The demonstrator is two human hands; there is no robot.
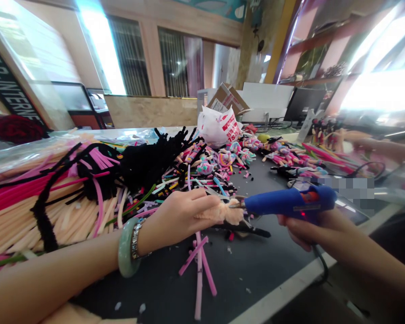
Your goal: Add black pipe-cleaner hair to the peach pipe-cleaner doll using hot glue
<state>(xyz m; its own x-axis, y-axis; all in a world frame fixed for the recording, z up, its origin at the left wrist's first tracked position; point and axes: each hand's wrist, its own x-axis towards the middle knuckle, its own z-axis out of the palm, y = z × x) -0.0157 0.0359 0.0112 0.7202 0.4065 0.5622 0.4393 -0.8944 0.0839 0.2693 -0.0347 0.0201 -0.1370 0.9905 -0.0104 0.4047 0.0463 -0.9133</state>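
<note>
My left hand (184, 209), with a green bangle (126, 247) at the wrist, is closed on a peach fuzzy piece (234, 212) that looks bent from pipe cleaners. A blue hot glue gun (283, 202) with a red light lit is gripped in my right hand (305, 231). Its metal nozzle (236, 203) meets the peach piece, touching it or very close. Pink pipe cleaners (199, 279) lie on the dark table (162, 288) below my left hand. A black fuzzy strip (253, 229) is beneath the peach piece.
Bundles of peach and pink pipe cleaners (16, 220) and a black heap (148, 162) fill the left. Small colourful figures (226, 157) crowd the table's back, by a white plastic bag (219, 126). Another person's arm (384, 148) reaches in at right. The gun's cord (322, 265) hangs below.
</note>
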